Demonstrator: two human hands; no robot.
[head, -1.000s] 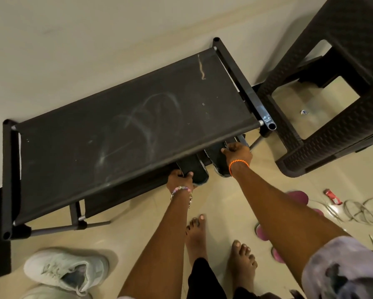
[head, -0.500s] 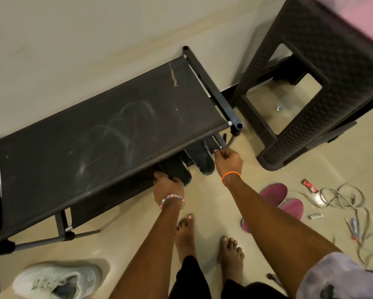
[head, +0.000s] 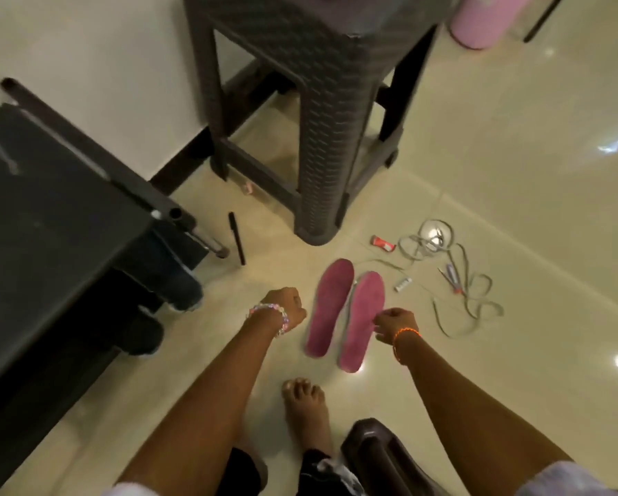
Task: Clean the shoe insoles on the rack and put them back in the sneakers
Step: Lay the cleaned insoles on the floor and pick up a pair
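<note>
Two pink insoles lie side by side on the tiled floor, the left insole [head: 331,302] and the right insole [head: 363,316]. My left hand [head: 286,309] hovers just left of them with its fingers curled under and nothing in it. My right hand [head: 395,323] hangs over the right edge of the right insole, fingers loosely bent downward and holding nothing. The black shoe rack [head: 50,209] stands at the left. A pair of dark shoes [head: 178,284] sits under it. No white sneakers are in view.
A dark woven stool [head: 318,102] stands behind the insoles. Loose laces [head: 461,281], a red tube [head: 382,242], a small white tube [head: 403,283] and a black pen [head: 236,238] lie on the floor. A dark plastic object [head: 379,456] is by my feet.
Both hands have let go of the dark shoes under the rack and moved right toward the pink insoles. My view has swung right, away from the rack top.
</note>
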